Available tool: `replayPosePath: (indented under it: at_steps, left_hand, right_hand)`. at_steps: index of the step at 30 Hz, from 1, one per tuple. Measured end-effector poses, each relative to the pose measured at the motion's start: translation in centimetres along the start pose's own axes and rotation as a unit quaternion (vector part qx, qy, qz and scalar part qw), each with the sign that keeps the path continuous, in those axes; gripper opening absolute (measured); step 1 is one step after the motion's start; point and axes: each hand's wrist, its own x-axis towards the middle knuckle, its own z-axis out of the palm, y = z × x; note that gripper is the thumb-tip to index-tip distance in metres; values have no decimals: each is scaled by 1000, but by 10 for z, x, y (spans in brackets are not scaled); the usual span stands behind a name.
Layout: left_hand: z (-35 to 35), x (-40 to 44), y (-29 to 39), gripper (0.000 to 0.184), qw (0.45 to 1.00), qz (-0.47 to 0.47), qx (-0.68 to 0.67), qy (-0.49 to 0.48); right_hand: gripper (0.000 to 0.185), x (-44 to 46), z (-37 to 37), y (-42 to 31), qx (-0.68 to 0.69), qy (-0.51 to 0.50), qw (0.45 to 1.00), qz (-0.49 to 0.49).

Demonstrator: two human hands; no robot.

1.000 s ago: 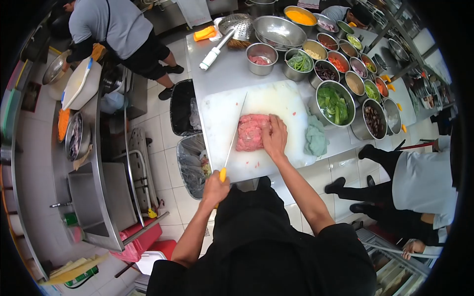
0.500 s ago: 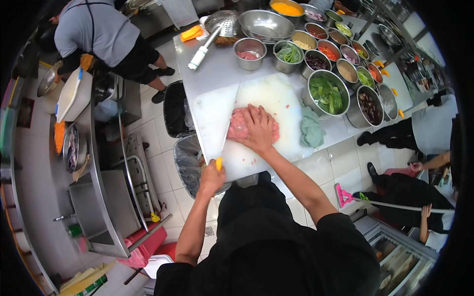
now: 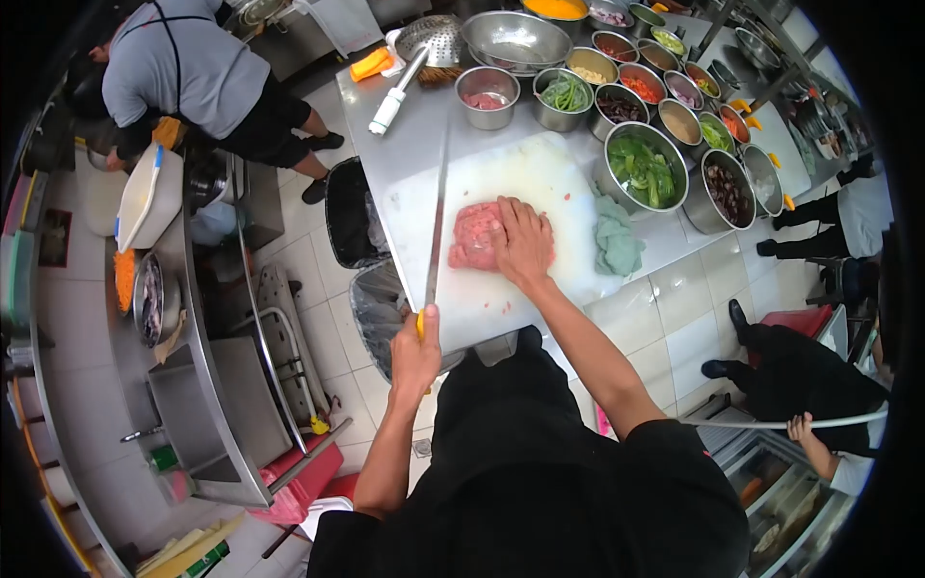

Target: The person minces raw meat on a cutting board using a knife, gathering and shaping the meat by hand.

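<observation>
Grips one long, straight steel knife (image 3: 439,217) in the left hand (image 3: 415,356), with fingers clamped round its yellow handle (image 3: 420,324). Holds that blade left of one blocky lump of raw pink meat (image 3: 474,236), apart from it in this view, with the tip past the far edge of one flat white cutting board (image 3: 568,183). Lays the right hand (image 3: 526,245) over the meat's right half, with fingers slightly parted, right near the middle of the board! Has one crumpled pale-green cloth (image 3: 617,243) at the board's right edge, one deep steel pot (image 3: 621,198) of green leaves (image 3: 644,173) beyond it, and two bag-lined waste bins (image 3: 339,222) at the steel table's (image 3: 385,154) left.
</observation>
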Motion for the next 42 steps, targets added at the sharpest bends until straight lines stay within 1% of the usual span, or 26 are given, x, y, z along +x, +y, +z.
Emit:
replayPosePath:
  at_steps: [1,4,5,8,9,12,13,16,17,18,20,21,23,24,25,28,29,30,31,32,34,36,37,40,41,42]
  left_hand:
    - [-3,-3,5,57,1000,2,-16,3]
    - [24,5,-23,59,999,14,37,16]
    - [26,10,-17,63,993,-4,112,-31]
    - [13,16,-8,65,991,-42,104,-66]
    - [3,9,-4,66,994,13,78,-69]
    - [8,-4,7,70,1000,4,10,8]
    - [26,8,-26,70,999,27,1,35]
    - [20,20,-27,65,990,-11,139,-26]
    - [15,24,-31,65,991,-29,128,-39]
    - [8,11,-18,66,994,-35,94,-34]
    - [-6,-3,11,70,999,-37,22,-17]
    - [0,-2,4,74,1000,-22,-2,12]
    - [16,22,-40,72,993,-57,98,-29]
    - [16,30,-41,72,985,-71,147,-47]
    - [12,31,-44,70,989,-13,146,-25]
    - [-17,5,13,69,995,-35,89,-40]
    - [-15,0,16,69,999,-36,28,-9]
    - [-6,6,-4,70,997,-18,78,-12]
    - [7,20,-38,70,992,0,124,-10]
    - [7,23,-33,71,985,20,171,-6]
    - [-2,28,-23,70,993,-17,119,-19]
    - [-16,4,4,69,993,-76,74,-49]
    - [-15,-3,7,68,999,-21,31,-17]
    - [13,18,-52,69,989,55,132,39]
    - [7,22,-45,68,987,-25,159,-27]
    - [3,24,-38,67,990,-29,134,-24]
  right_hand:
    - [50,3,2,2,0,24,1000,-12]
    - [49,1,5,0,-5,45,999,-4]
    - [49,0,5,0,-8,45,999,-6]
    - [49,9,5,2,-12,61,998,-11]
    - [49,1,4,2,-7,56,998,-7]
    - [49,-4,10,1,-12,78,997,-6]
    - [49,-3,12,3,-21,85,996,-8]
    - [49,-3,9,0,-2,75,997,-8]
    - [48,0,7,1,8,70,998,-2]
    - [48,-7,5,0,6,75,997,-2]
    - [48,-1,5,-1,0,96,995,-8]
    - [48,-3,6,1,-4,97,995,-6]
    - [47,-1,9,1,-6,100,995,-14]
    - [48,0,9,-1,0,94,996,-13]
    - [48,1,9,0,3,89,996,-10]
    - [48,-6,7,1,5,88,996,-4]
    - [48,-2,7,1,5,97,995,-7]
    - [48,-5,9,2,1,96,995,-3]
    - [49,-5,11,4,-2,97,995,-4]
    - [49,-2,11,2,-4,101,995,-6]
    - [49,4,10,2,-5,89,996,-10]
    - [49,-13,8,2,-6,70,997,2]
    - [49,-7,8,3,-4,76,997,3]
    - [49,-6,11,4,-5,73,997,4]
    - [49,-2,10,3,-8,72,997,5]
    - [49,4,9,4,-12,86,996,-7]
